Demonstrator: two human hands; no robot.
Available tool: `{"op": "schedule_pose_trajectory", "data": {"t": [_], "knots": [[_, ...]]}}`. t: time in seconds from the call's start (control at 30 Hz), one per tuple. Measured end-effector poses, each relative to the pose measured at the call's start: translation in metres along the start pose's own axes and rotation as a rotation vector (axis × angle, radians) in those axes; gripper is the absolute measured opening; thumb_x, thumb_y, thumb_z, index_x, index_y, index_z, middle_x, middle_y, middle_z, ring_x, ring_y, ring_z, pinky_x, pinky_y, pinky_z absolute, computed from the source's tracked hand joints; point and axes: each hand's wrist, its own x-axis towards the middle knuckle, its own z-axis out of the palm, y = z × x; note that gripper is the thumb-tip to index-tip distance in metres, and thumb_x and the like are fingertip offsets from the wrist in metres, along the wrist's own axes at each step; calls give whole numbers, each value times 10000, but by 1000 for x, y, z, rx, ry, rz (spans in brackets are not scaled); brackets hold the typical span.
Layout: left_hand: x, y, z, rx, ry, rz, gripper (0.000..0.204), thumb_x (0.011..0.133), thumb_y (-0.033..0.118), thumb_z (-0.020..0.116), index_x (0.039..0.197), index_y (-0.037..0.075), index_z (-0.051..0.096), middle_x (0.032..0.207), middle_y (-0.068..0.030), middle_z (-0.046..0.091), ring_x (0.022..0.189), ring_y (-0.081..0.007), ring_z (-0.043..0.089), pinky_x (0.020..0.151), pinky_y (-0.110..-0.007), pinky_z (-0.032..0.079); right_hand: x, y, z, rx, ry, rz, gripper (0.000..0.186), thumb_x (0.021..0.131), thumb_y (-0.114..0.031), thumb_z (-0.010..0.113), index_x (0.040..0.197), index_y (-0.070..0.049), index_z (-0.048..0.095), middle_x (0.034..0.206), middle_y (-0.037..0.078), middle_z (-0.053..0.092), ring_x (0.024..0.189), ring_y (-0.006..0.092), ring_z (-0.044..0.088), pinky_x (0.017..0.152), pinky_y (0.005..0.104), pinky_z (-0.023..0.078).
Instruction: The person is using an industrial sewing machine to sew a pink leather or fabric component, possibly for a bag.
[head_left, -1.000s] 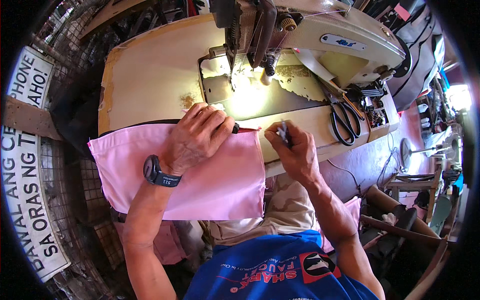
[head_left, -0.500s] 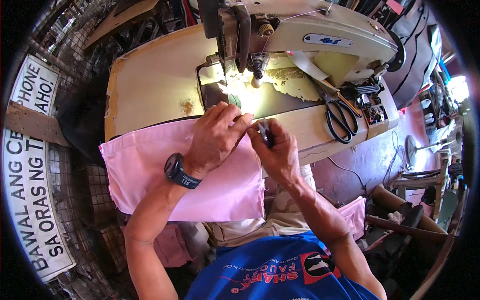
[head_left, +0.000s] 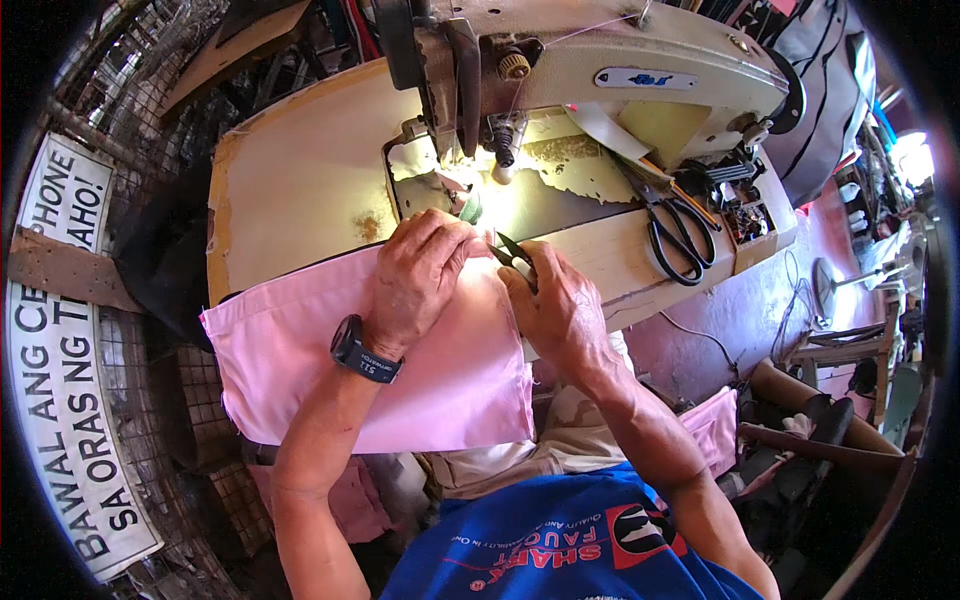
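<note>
Pink cloth [head_left: 440,400] hangs over the near edge of the sewing table [head_left: 310,180]. At its upper right corner, my left hand [head_left: 420,265], with a watch on the wrist, is closed in a pinch on the fabric. A pair of thread snips [head_left: 512,252] sits in my right hand [head_left: 560,305]; its dark blades are parted and point at the cloth beside my left fingertips. Just beyond my hands is the lit needle area of a sewing machine [head_left: 640,60]. A small green piece [head_left: 470,207] lies near the needle.
Large black-handled scissors [head_left: 680,240] rest on the table to the right, beside an open compartment of small parts [head_left: 750,215]. Wire mesh and a lettered sign [head_left: 85,400] stand at the left. More pink cloth [head_left: 712,430] lies low on the right, with a fan [head_left: 825,285] behind.
The snips have turned in my right hand, so their parted blades now show and point toward the cloth. My left hand has shifted slightly, still pinching the cloth's corner.
</note>
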Motion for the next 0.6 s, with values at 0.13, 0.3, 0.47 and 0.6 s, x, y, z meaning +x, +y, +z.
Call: {"op": "schedule_pose_trajectory", "data": {"t": [0.13, 0.3, 0.47, 0.6], "knots": [[-1, 0, 0, 7, -19, 12, 109, 872, 54, 699, 954, 23, 634, 882, -96, 608, 814, -294, 621, 725, -394, 514, 10, -1, 12, 39, 58, -16, 279, 959, -256, 610, 1115, -40, 530, 920, 229, 650, 781, 448, 648, 679, 541, 505], [-2, 1, -3, 22, -89, 41, 113, 883, 70, 689, 970, 24, 633, 915, -93, 618, 851, -300, 611, 771, -390, 497, 13, 2, 11, 14, 119, -68, 181, 993, -225, 553, 973, -46, 531, 800, 243, 643, 682, 447, 640, 597, 541, 494], [0, -5, -7, 78, -188, 69, 193, 912, 44, 612, 1104, 41, 593, 1022, -136, 612, 1000, -338, 573, 881, -408, 460, 19, 42, -19, -336, 383, -126, 203, 1007, -244, 565, 1022, -42, 568, 736, 160, 603, 589, 366, 598, 483, 468, 451], [-7, -4, 0, 322, -274, 74, 378, 856, 17, 577, 1230, 40, 530, 1165, -151, 585, 1129, -347, 517, 977, -443, 428, 31, 63, -28, -685, 343, -53, 349, 910, -179, 634, 1220, -26, 581, 1069, 151, 561, 1013, 315, 548, 852, 450, 441]]}}
